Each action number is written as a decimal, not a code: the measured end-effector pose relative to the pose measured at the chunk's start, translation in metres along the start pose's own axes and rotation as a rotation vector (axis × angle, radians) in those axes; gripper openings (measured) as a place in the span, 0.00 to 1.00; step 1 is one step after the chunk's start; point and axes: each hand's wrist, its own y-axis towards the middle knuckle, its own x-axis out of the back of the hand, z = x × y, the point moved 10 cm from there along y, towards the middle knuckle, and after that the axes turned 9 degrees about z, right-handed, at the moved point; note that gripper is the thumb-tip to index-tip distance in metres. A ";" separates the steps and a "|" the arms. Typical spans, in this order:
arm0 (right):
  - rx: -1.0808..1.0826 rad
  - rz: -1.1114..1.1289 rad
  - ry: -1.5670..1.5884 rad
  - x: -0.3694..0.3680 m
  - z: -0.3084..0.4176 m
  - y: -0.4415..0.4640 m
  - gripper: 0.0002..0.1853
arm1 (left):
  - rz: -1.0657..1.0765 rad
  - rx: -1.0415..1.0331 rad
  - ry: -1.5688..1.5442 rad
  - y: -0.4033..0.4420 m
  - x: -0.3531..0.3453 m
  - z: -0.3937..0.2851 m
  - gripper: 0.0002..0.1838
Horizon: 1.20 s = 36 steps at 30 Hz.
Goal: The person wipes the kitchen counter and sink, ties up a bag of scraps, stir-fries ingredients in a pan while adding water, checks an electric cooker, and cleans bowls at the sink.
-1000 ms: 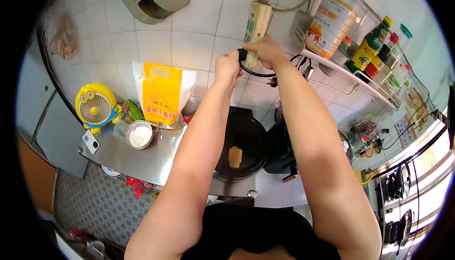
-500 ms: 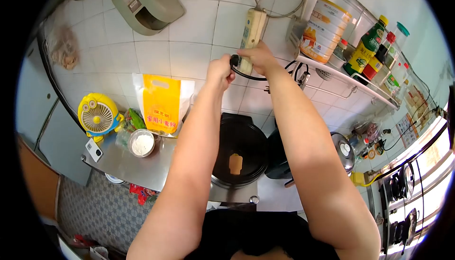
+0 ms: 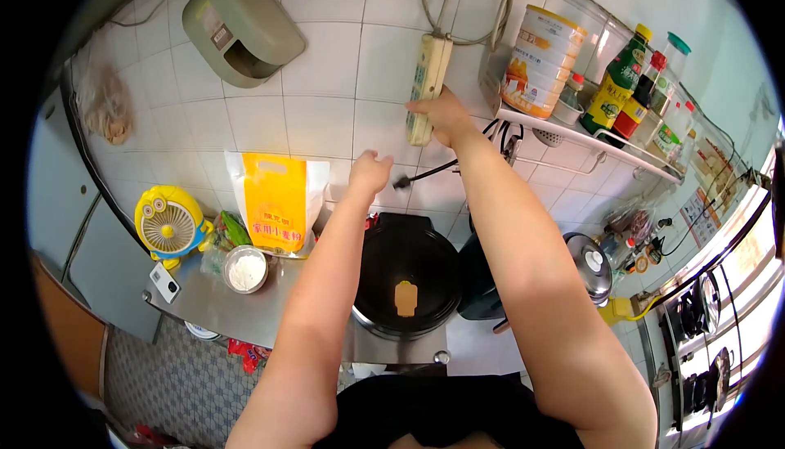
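My right hand (image 3: 446,115) is closed round the lower part of a cream power strip (image 3: 427,81) that hangs against the tiled wall. Lower and to the left, my left hand (image 3: 372,172) is empty, its fingers slightly apart. Just right of those fingers, a black plug (image 3: 401,181) dangles on its black cord (image 3: 433,171), touching neither hand. Beneath my forearms sits a round black appliance (image 3: 384,257) with a brown label on its top.
On the steel counter (image 3: 274,302) stand a yellow flour bag (image 3: 276,204), a bowl of white powder (image 3: 245,269) and a yellow fan (image 3: 169,224). A wall shelf (image 3: 593,142) at right holds a large tin (image 3: 541,60) and several bottles. A lidded pot (image 3: 589,265) sits below.
The plug has come away from the power strip and left my left hand, which has moved down. My right hand still holds the strip.
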 end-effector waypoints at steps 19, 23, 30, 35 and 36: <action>-0.041 -0.329 -0.419 0.008 0.039 -0.054 0.53 | 0.016 -0.473 -0.202 0.018 0.000 -0.099 0.60; 0.054 -0.214 -0.473 -0.011 0.064 -0.089 0.53 | -0.149 -0.525 -0.099 0.028 -0.008 -0.089 0.62; 0.296 -0.127 -0.559 -0.025 0.056 -0.164 0.48 | -0.194 -0.588 0.087 0.017 -0.017 -0.100 0.62; 0.333 -0.149 -0.529 -0.005 0.050 -0.278 0.40 | -0.058 -0.636 -0.146 -0.040 -0.011 -0.072 0.47; 0.270 -0.185 -0.524 0.015 0.041 -0.297 0.39 | 0.010 -0.601 -0.192 -0.057 -0.016 -0.060 0.44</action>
